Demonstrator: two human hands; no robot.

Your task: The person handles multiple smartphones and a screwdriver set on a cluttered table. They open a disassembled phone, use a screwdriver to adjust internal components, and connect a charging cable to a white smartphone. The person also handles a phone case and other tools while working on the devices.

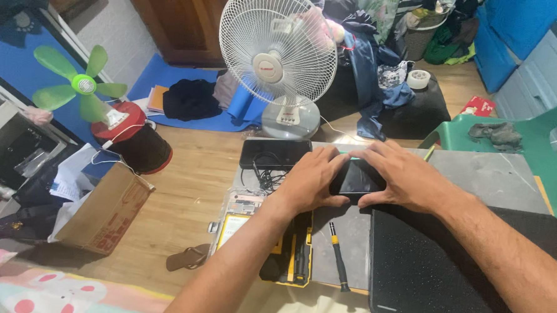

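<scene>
bright, even | soft shadows | sharp centre | wide-angle bending at edges

Your way forward blocked: white fan [278, 56], black phone [274, 154], cable tangle [266, 173]. Screwdriver [338, 256] below. Grey tabletop [497, 175] right open.

The phone [356, 178] is glossy black, as is the second phone [274, 154]. The counter [478, 174] is grey, marbled with pale veins; the mat [436, 270] is speckled black. The screwdriver [338, 256] is black with a yellow band, its case [244, 227] yellow and black. The big fan [277, 50] is white, the small one [81, 85] bright green. The chair [529, 152] is green.
</scene>
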